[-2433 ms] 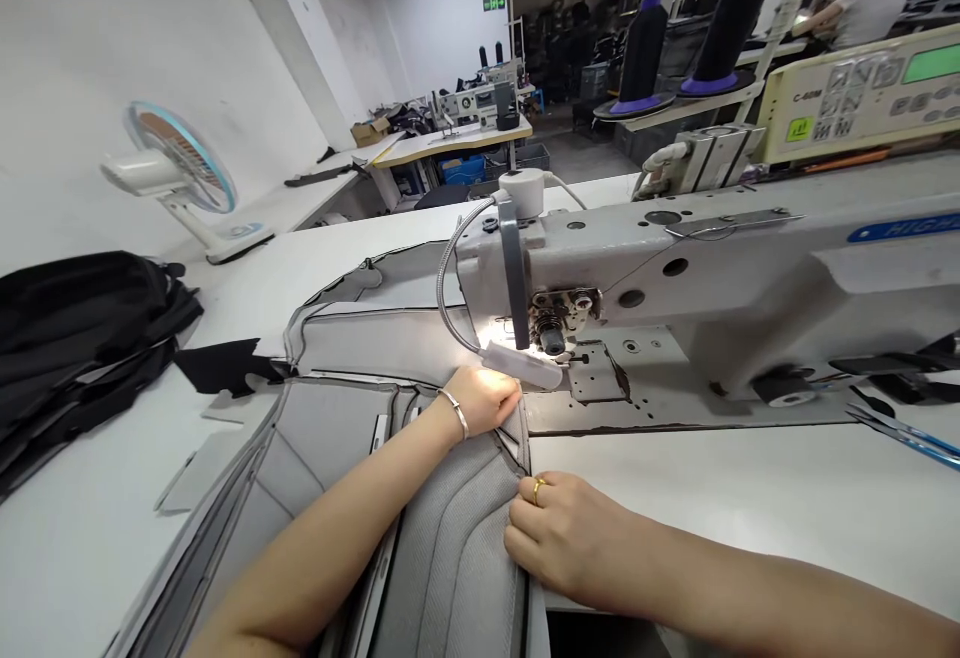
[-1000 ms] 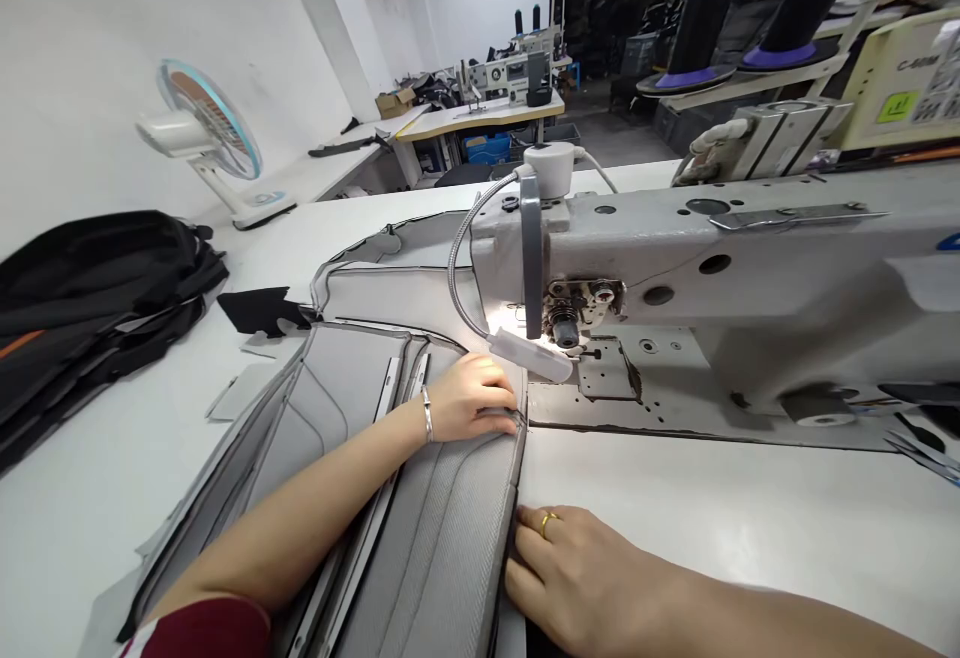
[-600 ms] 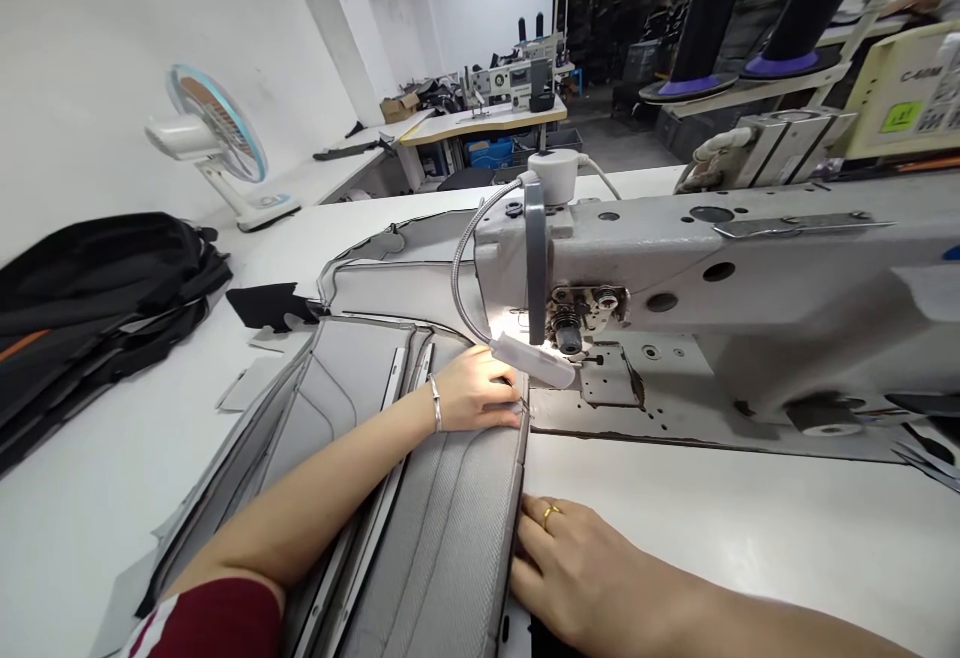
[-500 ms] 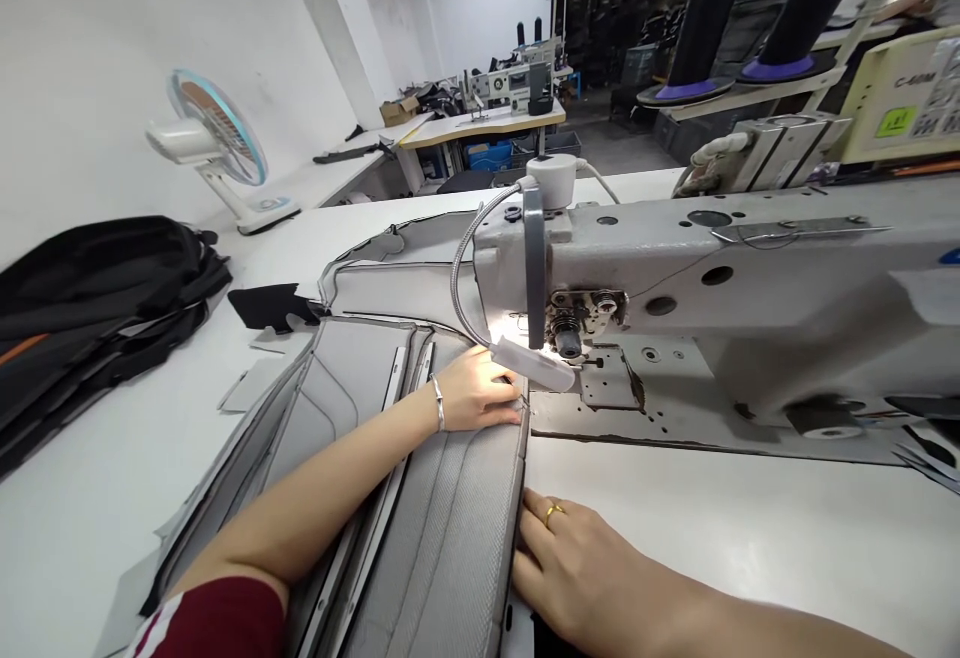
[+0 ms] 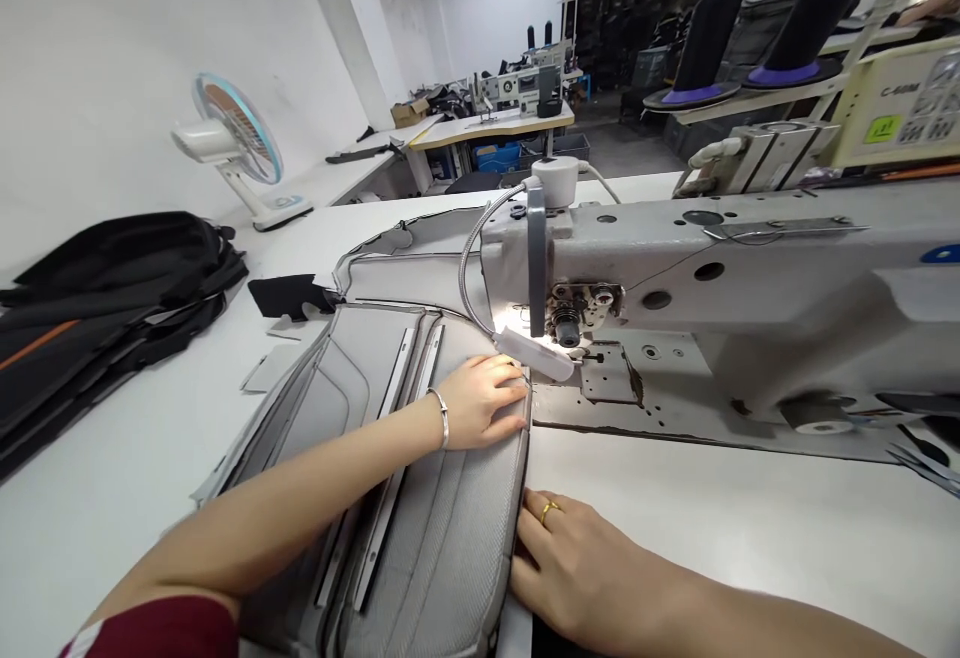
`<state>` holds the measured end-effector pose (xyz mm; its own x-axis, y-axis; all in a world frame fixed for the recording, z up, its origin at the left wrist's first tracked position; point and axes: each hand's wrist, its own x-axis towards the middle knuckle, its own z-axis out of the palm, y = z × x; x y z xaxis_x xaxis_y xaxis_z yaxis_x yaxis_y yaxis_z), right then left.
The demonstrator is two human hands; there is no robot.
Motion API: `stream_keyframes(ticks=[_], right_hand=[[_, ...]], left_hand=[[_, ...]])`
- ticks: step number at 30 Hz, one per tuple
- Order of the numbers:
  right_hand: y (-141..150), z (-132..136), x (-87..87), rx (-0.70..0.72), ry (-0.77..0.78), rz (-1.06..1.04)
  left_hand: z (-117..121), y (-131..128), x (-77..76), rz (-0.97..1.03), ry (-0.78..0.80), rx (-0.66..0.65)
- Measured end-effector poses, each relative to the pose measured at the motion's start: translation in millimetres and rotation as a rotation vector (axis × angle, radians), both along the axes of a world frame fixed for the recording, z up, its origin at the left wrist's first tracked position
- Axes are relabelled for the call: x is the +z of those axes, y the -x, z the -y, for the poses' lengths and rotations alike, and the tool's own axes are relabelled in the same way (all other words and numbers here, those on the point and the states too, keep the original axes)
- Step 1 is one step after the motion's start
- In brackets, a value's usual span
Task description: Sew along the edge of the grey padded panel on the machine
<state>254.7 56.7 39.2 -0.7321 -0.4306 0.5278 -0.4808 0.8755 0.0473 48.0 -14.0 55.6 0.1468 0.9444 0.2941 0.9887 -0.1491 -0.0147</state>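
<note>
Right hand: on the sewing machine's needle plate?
No, the right hand is at the edge of the gray padded panel, apart from the needle plate.

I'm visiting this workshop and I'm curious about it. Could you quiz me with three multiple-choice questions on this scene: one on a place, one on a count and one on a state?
1. Where is the left hand relative to the gray panel?
A. Under it
B. Resting on it
C. Above it, not touching

2. How many thread cones stand above the sewing machine?
A. One
B. Four
C. Two

3. What state is the sewing lamp in?
A. Lit
B. Dark
C. Detached

Answers:
1. B: the palm lies on the panel.
2. C: two dark cones show there.
3. A: it casts a bright glow.
</note>
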Motion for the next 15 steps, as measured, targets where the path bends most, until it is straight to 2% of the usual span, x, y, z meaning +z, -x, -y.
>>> stream_keyframes(ticks=[4,8,15], right_hand=[[-1,0,-0.4,0.020,-0.013,-0.014],[2,-1,3.6,0.015,-0.004,-0.016],[7,-2,5.2,-0.035,0.005,-0.032]], left_hand=[[8,-11,-11.6,0.075,0.002,0.132],[5,-9,-17.3,0.090,0.017,0.136],[-4,-4,-6.3,0.063,0.038,0.148]])
